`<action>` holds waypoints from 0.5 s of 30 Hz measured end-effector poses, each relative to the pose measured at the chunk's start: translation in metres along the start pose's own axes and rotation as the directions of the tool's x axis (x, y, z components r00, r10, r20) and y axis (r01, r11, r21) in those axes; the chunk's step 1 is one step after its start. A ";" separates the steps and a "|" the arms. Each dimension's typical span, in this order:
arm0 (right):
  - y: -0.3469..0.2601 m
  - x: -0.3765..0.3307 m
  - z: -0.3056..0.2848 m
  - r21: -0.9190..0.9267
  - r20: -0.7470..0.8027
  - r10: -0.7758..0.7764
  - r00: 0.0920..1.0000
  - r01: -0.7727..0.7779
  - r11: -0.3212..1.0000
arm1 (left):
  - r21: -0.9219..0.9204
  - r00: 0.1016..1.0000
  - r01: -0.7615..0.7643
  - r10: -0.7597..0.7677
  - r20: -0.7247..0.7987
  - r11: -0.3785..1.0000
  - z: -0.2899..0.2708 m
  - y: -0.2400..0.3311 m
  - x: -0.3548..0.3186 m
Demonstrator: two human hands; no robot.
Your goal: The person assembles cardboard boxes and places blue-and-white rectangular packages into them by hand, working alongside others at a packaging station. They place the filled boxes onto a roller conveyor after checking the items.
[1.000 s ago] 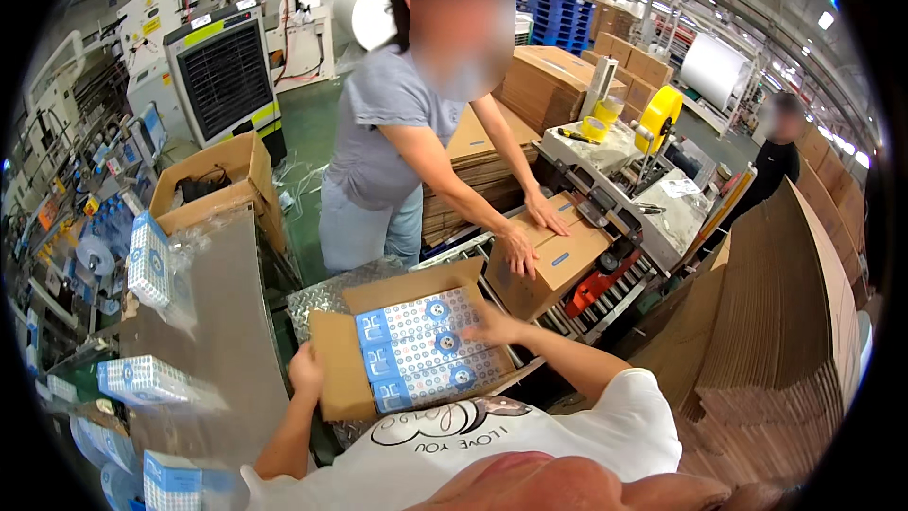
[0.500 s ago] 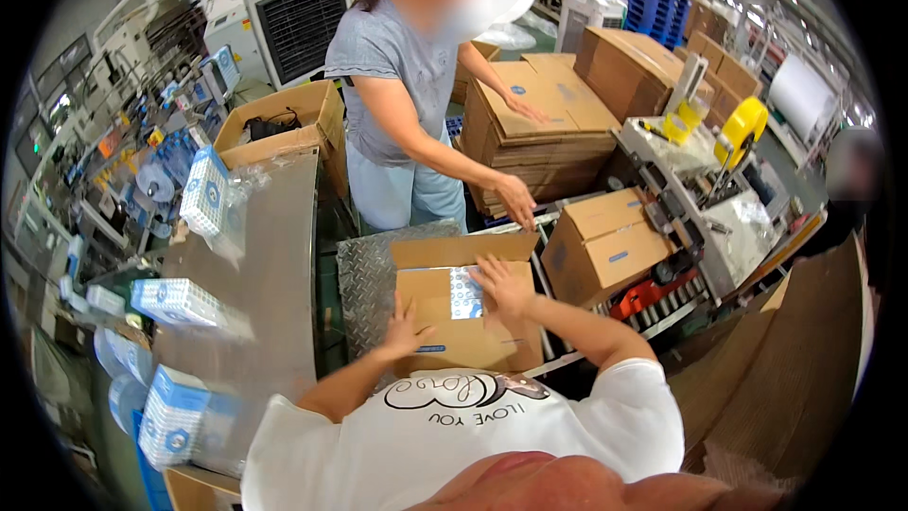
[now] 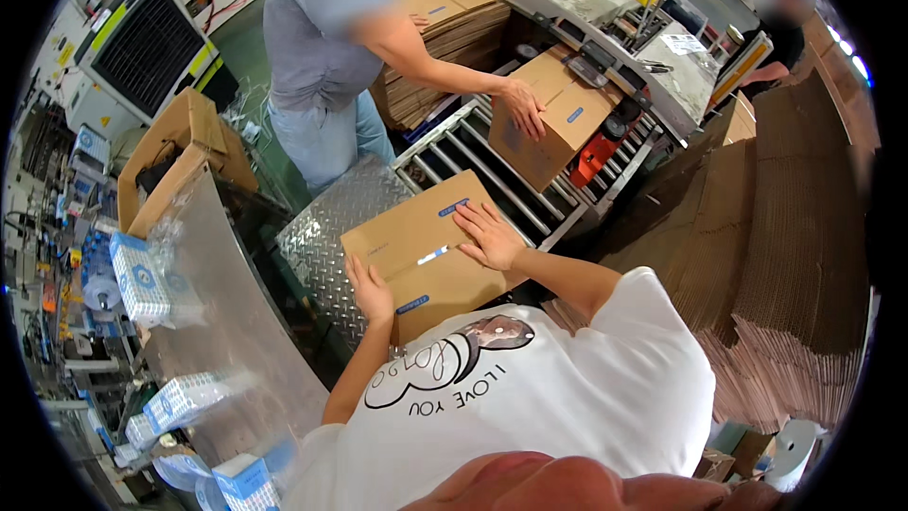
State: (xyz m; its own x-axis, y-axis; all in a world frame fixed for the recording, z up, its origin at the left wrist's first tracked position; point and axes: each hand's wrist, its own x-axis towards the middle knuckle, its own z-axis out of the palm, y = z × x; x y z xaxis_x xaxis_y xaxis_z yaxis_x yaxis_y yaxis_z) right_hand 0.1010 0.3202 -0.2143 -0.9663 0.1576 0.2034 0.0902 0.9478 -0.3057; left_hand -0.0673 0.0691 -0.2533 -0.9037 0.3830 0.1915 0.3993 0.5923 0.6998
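Note:
In front of me a cardboard box [image 3: 416,218] lies with its top flaps folded down. Between the flaps a narrow gap shows a strip of white and blue contents. My right hand [image 3: 492,238] rests flat on the top, fingers spread, near the far right blue mark. Against the box's left side lies my left hand [image 3: 372,291], its fingers stretched out along the edge. Part of the box sits over a diamond-patterned metal plate [image 3: 326,227]. Across from me a co-worker's hand [image 3: 523,106] touches a second cardboard box [image 3: 558,114] under the taping machine [image 3: 605,14].
A roller conveyor [image 3: 473,156] runs from the metal plate to the taping machine. On my left a metal table [image 3: 246,322] carries blue-and-white packs [image 3: 142,279]. Stacked flat cardboard [image 3: 785,255] stands to my right. Behind the co-worker is an open carton [image 3: 184,156].
The raised flaps of my box have come down over the blue-and-white contents. My view has turned. The co-worker's hand has moved onto the second box.

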 end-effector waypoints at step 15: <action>0.013 0.027 0.010 0.173 0.058 0.737 0.673 -0.734 0.656 | -0.582 0.870 0.493 -0.356 0.342 0.647 -0.003 -0.023 0.030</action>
State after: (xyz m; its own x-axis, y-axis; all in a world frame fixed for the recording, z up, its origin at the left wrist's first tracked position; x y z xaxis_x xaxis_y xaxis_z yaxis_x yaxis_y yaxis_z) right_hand 0.0734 0.3338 -0.2217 -0.5979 0.7887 -0.1429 0.7271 0.4587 -0.5108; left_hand -0.1044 0.0650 -0.2615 -0.8753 0.3647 -0.3175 -0.2773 0.1594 0.9475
